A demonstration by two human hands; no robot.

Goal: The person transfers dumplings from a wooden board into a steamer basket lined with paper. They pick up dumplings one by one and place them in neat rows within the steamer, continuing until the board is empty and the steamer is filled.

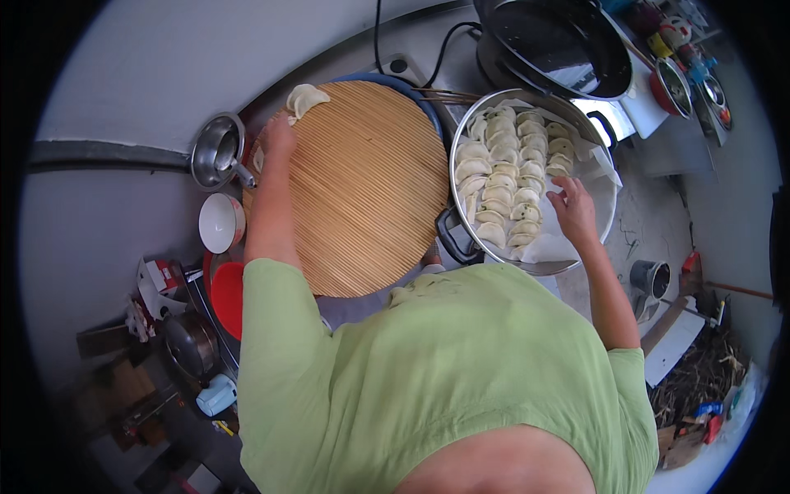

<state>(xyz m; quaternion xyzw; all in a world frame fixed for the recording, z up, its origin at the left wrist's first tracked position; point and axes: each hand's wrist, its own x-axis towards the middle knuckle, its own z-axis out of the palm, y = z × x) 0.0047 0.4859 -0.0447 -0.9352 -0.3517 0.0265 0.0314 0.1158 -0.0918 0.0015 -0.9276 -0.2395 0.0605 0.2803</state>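
My left hand (279, 137) is at the far left rim of a round slatted board (364, 191), close beside a few raw dumplings (305, 100). Its fingertips are largely hidden, with a bit of pale dough showing by them. Another piece of dough (258, 158) shows at the rim behind my wrist. To the right stands a wide steel pot (455, 185) lined with white paper (558, 238). Several rows of folded dumplings (501, 179) lie in it, overlapping. Over the pot's right side hovers my right hand (573, 207), fingers slightly curled and apart, just below the shortest row. I see nothing in it.
Left of the board are a steel ladle (217, 151), a white bowl (219, 223) and a red basin (227, 301). A large dark pan (558, 46) stands behind the pot. Chopsticks (447, 96) stick out between board and pot. Black handles (458, 238) project from the pot.
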